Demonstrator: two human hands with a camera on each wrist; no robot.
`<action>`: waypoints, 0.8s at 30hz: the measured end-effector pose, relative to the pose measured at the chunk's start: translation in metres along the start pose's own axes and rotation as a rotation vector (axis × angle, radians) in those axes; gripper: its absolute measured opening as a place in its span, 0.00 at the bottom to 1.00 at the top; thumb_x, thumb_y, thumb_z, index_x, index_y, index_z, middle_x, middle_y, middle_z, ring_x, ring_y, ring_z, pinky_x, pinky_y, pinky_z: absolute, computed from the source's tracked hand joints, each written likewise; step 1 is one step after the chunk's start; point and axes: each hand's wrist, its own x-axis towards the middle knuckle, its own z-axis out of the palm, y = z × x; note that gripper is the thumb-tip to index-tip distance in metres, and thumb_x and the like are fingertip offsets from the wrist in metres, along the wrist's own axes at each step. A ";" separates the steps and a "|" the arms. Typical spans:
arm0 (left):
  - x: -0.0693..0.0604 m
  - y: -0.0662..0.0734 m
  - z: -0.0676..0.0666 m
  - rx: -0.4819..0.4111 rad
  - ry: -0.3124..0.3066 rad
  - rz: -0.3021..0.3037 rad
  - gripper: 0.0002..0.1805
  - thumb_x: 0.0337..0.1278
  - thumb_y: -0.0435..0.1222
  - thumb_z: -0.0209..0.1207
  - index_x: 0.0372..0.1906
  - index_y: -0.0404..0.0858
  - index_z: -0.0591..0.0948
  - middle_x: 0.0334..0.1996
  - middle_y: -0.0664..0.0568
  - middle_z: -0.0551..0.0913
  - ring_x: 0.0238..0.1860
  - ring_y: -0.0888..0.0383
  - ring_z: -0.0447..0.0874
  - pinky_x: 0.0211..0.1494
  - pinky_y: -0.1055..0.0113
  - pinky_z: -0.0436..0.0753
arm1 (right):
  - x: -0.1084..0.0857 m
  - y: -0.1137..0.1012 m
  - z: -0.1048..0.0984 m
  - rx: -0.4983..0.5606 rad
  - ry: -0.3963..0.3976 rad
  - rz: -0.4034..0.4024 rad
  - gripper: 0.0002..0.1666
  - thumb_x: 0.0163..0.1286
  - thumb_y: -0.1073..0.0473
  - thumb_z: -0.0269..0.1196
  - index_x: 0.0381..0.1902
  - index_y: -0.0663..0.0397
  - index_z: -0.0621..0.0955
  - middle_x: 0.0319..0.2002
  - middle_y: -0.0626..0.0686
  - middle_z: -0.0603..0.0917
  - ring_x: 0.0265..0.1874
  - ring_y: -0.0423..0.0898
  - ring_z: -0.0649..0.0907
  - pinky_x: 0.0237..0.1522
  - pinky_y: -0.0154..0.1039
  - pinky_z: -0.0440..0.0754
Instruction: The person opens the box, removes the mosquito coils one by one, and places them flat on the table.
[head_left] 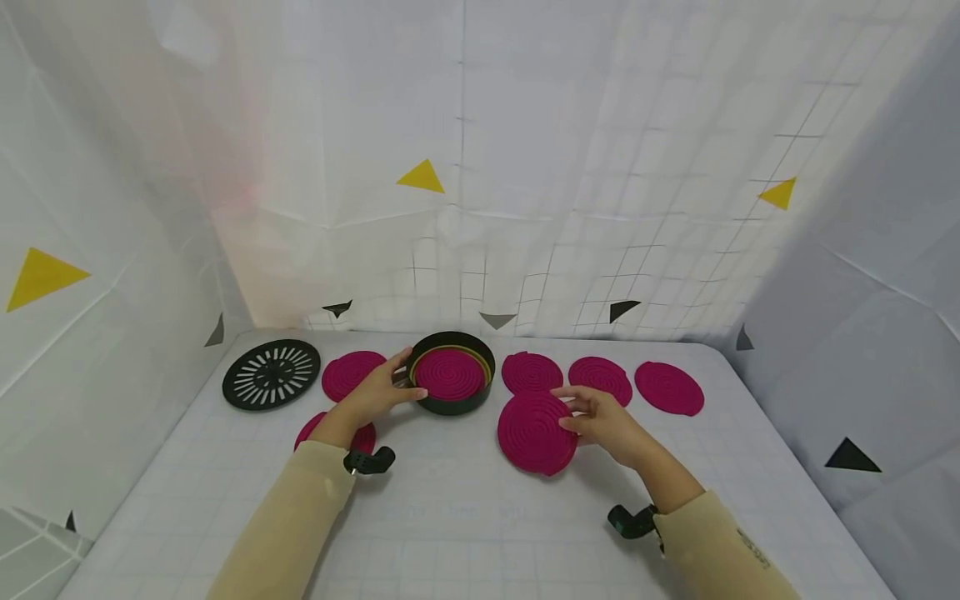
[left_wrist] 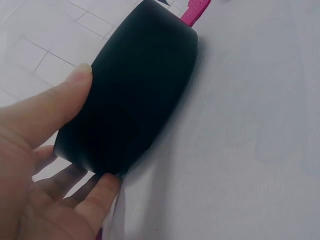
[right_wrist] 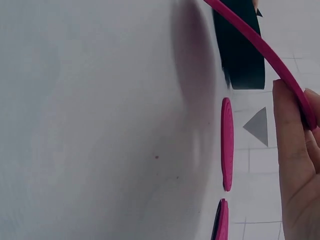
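In the head view a round black container (head_left: 448, 407) holds a magenta ridged disc (head_left: 450, 374), with a yellow-green ring around it. My left hand (head_left: 378, 392) grips the container's left side; in the left wrist view thumb and fingers of the left hand (left_wrist: 60, 150) lie on the dark wall (left_wrist: 135, 90). My right hand (head_left: 607, 423) pinches another magenta disc (head_left: 536, 433) by its right edge, tilted and raised above the table. The right wrist view shows this disc edge-on (right_wrist: 265, 50) between thumb and fingers of the right hand (right_wrist: 297, 155).
Magenta discs lie right of the container (head_left: 531, 372), further right (head_left: 600, 379) and at far right (head_left: 669, 388). Two more lie at left (head_left: 351, 375) (head_left: 364, 438), one partly under my left forearm. A black slotted disc (head_left: 272, 375) sits at far left. White sheeting surrounds the white table (head_left: 465, 517).
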 end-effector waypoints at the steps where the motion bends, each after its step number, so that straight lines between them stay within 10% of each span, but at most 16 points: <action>1: 0.000 0.000 0.000 0.001 0.001 0.001 0.56 0.54 0.46 0.73 0.81 0.45 0.50 0.78 0.45 0.55 0.77 0.44 0.53 0.74 0.47 0.61 | 0.001 0.001 0.000 0.001 -0.005 0.003 0.32 0.68 0.65 0.67 0.68 0.54 0.73 0.47 0.60 0.82 0.40 0.51 0.84 0.42 0.47 0.87; 24: -0.001 0.000 0.000 0.019 0.004 0.011 0.56 0.56 0.46 0.72 0.81 0.44 0.49 0.78 0.43 0.54 0.77 0.43 0.53 0.73 0.46 0.63 | 0.025 0.025 -0.037 0.055 -0.306 0.084 0.33 0.69 0.70 0.63 0.70 0.61 0.69 0.48 0.62 0.78 0.42 0.50 0.81 0.45 0.48 0.86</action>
